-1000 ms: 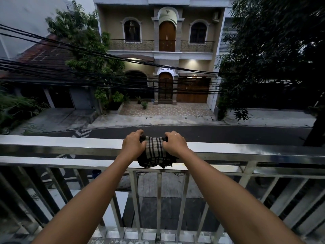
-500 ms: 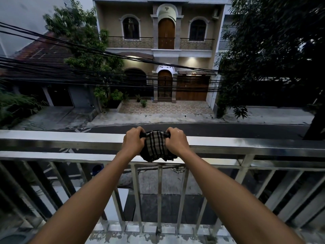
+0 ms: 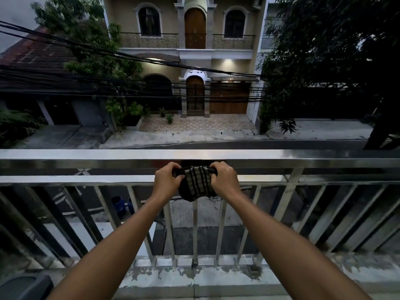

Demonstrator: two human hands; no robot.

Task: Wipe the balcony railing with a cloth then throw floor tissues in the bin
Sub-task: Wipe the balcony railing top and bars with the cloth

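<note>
A dark checked cloth hangs bunched between my two hands, just below the steel top rail of the balcony railing. My left hand grips the cloth's left upper edge with curled fingers. My right hand grips its right upper edge the same way. Both hands are in front of the lower flat rail, at the railing's middle. No tissues are in view.
Vertical steel bars run down to a stained concrete kerb. A dark grey object sits at the lower left corner. Beyond the railing lie a street, power cables and a house.
My hands and the cloth have come down from the top rail to just below it, and my view has tilted down toward the balcony floor.
</note>
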